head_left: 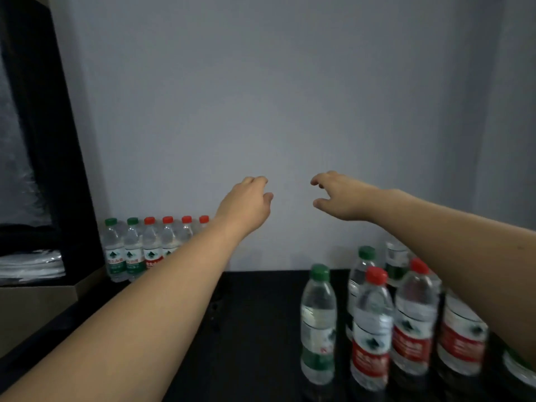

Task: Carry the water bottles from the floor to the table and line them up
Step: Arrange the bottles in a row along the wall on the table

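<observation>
Water bottles (371,329) — upright, caps up

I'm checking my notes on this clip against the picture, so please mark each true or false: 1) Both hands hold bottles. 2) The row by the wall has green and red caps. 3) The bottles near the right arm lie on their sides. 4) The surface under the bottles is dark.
1) False: the left hand and right hand hold nothing, fingers loosely curled in the air.
2) True: the row by the wall shows two green caps, then red ones.
3) False: the cluster of bottles near the right arm stands upright.
4) True: the surface is black.
</observation>
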Motion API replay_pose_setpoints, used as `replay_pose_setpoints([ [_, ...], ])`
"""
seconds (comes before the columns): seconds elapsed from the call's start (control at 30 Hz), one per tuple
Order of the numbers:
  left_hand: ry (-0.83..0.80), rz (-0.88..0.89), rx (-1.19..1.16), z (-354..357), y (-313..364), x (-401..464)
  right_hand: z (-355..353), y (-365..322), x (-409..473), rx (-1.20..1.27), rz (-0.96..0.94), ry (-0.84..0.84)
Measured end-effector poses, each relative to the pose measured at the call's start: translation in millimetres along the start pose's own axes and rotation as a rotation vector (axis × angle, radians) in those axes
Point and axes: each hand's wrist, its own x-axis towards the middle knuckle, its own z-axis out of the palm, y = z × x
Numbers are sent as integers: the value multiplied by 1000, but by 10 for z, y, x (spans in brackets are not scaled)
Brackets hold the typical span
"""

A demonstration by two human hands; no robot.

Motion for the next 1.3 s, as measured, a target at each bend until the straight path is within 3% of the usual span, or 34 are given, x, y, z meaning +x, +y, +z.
replay_pose_setpoints([
  [0.37, -105, 132, -16, 123, 1550, 72, -567, 1443, -1098, -103, 216, -20],
  [0.57, -313, 127, 26, 461, 1881, 74, -376, 1933, -1139, -89, 270, -122],
  [0.7, -506, 215, 93, 518, 1929, -81, -155, 1951, -1124, -72, 229, -270],
  [0.97, -675, 192, 241, 613, 1820, -361, 348, 1523, -948, -64, 91, -433],
  [1.3, -633, 206, 221, 694, 1842, -593, 233, 1483, -1147, -138, 55, -423],
])
